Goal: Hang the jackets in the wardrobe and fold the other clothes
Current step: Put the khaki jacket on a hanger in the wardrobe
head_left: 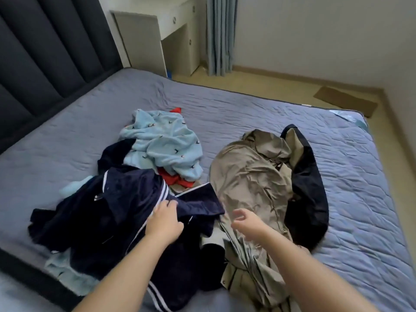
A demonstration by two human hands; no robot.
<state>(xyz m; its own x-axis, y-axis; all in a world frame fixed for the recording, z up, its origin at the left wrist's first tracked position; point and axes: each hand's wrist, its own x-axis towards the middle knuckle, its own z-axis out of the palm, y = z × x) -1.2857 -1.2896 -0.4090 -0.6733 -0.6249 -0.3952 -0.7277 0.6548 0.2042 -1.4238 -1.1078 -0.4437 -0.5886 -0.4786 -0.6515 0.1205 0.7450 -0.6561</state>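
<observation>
My left grip (165, 218) is curling its fingers round a fold of the navy jacket (108, 212) with white stripes, which is lying crumpled on the near left of the bed (360, 199). My right grip (246, 221) is hanging over the khaki jacket (247, 176), fingers loosely curled and holding nothing. That jacket is sprawling just beside the navy one, dark lining showing along its right. Beyond them a light blue garment (164, 143) is lying heaped over something red (177, 180). Farthest left, the dark headboard (45, 52) is standing.
</observation>
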